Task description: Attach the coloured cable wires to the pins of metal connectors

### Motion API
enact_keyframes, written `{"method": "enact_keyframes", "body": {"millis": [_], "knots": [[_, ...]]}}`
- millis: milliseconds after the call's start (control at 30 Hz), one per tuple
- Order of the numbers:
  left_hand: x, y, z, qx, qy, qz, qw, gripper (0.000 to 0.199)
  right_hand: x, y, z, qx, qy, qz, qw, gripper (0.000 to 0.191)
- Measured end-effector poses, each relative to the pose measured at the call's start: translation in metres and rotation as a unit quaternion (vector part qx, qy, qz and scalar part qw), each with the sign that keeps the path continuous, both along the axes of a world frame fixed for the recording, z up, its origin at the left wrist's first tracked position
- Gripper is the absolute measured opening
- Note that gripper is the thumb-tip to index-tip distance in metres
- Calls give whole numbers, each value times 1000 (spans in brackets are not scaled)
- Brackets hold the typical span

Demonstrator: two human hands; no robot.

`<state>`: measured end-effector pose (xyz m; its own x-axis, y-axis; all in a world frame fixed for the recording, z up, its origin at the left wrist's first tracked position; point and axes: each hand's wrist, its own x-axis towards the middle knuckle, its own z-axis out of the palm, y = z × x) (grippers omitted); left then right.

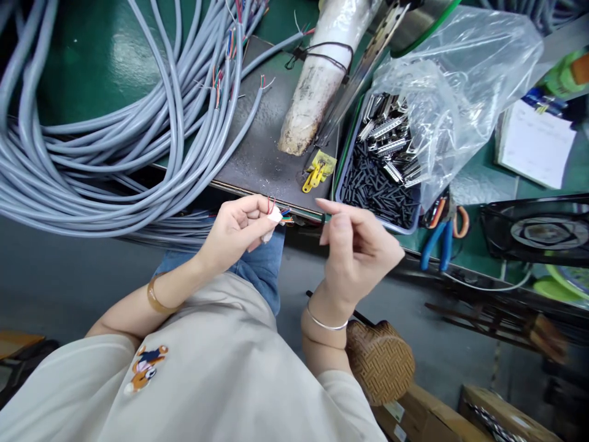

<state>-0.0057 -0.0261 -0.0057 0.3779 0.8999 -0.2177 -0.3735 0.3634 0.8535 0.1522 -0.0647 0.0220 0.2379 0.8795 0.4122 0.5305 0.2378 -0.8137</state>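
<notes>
My left hand (242, 226), its thumb and fingertips pinched together, holds thin coloured wires (286, 215) in red, blue, green and orange. A small white piece (275, 215) sits at the wires by my fingertips; I cannot tell what it is. To the right, my right hand (356, 248) is raised at the bench edge with a straight index finger and the thumb pressed in. A small dark bit shows by its fingertips, too small to name. Grey cables (184, 123) with stripped ends lie in a large coil on the left of the bench.
A blue bin (416, 224) holds black tubes (377, 184) and metal connectors (391, 138), partly under a clear plastic bag (460, 98). Yellow parts (317, 172) lie below a white wrapped cylinder (317, 80). Pliers (437, 242), a fan (547, 232) and a stool (380, 362) are right.
</notes>
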Motion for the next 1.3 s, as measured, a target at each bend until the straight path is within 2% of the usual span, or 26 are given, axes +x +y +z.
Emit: {"method": "enact_keyframes", "body": {"millis": [67,267,433,600,733,833,933,1000,1067,1133,1200,1267,1300], "knots": [[-2,0,-2,-16,-9,-8,1000,29,1,2,-3,-15,22,-18,999,20],[-2,1,0,-12,-3,-10,1000,35,-1,5,-8,-101,28,69,992,11],[-1,0,1,22,14,2,1000,35,-7,5,-9,-96,2,71,993,13],[-3,-2,0,43,15,7,999,31,-8,4,-9,-43,-47,86,994,15],[-5,-2,2,49,30,-4,998,33,-1,1,-10,-84,-31,89,992,18],[-5,-4,2,91,60,-4,994,28,3,1,-10,-111,2,71,991,18],[-4,-6,-1,158,109,4,981,19,2,2,-10,-112,-12,92,989,16],[-3,-7,-5,213,140,38,966,14,0,2,-9,-79,-29,98,992,8],[-4,-4,-11,248,130,73,957,11,-1,1,-9,-24,-46,85,995,6],[-8,0,-18,218,63,47,973,16,-1,-1,-9,29,-48,57,997,6],[-14,5,-26,135,-37,-40,989,27,1,-2,-7,66,-21,24,997,12],[-21,10,-34,53,-123,-109,985,39,1,-2,-6,97,19,0,995,18],[-25,12,-38,22,-154,-109,982,42,1,-2,-6,113,34,-11,993,18]]}}
